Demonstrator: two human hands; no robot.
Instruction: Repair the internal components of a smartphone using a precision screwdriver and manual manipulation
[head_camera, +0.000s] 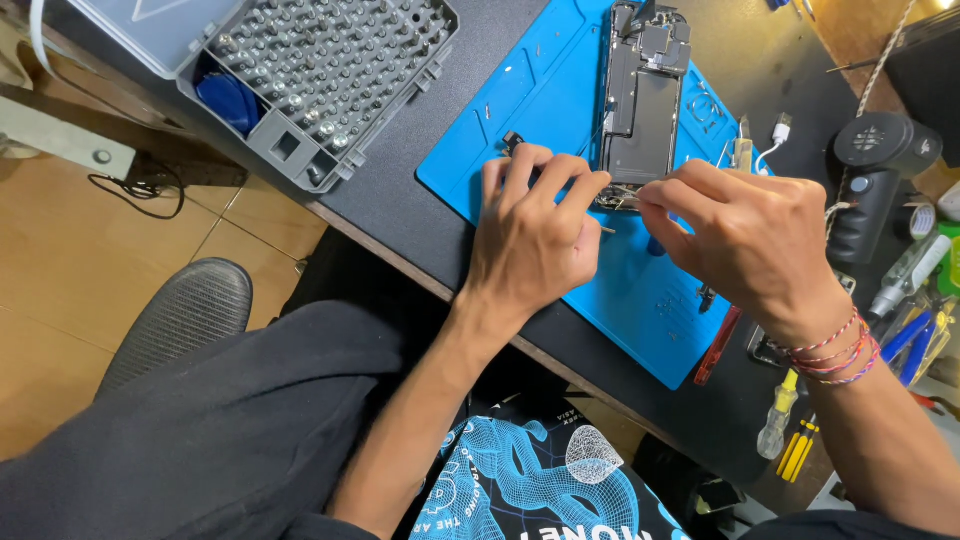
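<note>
The left hand (535, 235) rests on the blue rubber work mat (520, 110), fingers curled and bunched at the near end of the opened dark phone chassis (645, 95); whether it pinches anything cannot be told. The right hand (745, 235), fingers drawn together, meets it at the same near edge, and its grip is hidden too. The chassis lies lengthwise on the mat, running away from the hands. Far left stands a grey plastic case of screwdriver bits (325, 70). Right of the mat lie a black handheld tool (875, 165), a red-handled tool (718, 345) and yellow-handled screwdrivers (790, 435). All sit on a black desk (400, 215) above a tan tiled floor (60, 270).
</note>
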